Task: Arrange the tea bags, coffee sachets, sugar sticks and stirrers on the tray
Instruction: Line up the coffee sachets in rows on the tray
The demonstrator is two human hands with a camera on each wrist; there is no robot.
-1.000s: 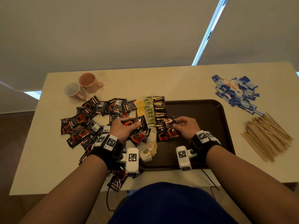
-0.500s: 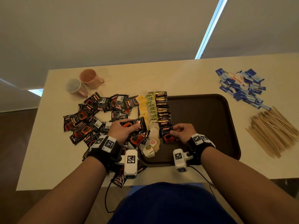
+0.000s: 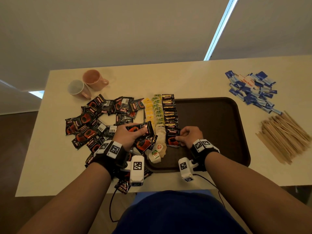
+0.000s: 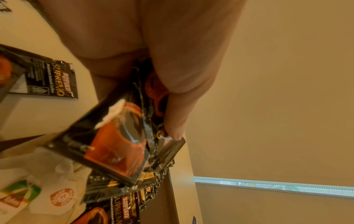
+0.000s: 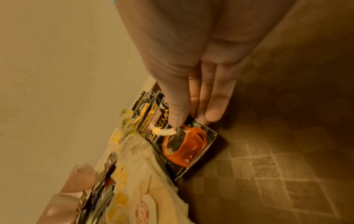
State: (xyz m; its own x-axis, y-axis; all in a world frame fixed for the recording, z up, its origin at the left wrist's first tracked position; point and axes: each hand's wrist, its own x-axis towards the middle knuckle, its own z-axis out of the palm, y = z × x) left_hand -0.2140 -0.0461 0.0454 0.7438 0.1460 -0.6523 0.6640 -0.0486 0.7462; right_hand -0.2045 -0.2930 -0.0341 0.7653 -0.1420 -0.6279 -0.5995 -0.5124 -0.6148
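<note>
While the left hand point(image 3: 130, 134) is clutching spare sachets point(image 3: 141, 130) at the tray's point(image 3: 219, 125) left edge, the right hand point(image 3: 191, 135) is pinching a coffee sachet point(image 3: 172, 138) lying lengthwise, ending its row; bare tray is spreading rightward.

coffee sachets point(image 3: 94, 122) heaped left of tray point(image 3: 219, 132); sugar sticks point(image 3: 251, 89) behind stirrers point(image 3: 283, 137), right of tray.

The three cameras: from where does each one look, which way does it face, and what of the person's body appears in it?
Head: worn on the head, facing forward and down at the table; both forearms and hands show.
Left wrist: looks along the left hand at its gripped coffee sachets.
Right wrist: looks along the right hand to the sachet it places on the tray.
Shared: both wrist views show the tea bags.
</note>
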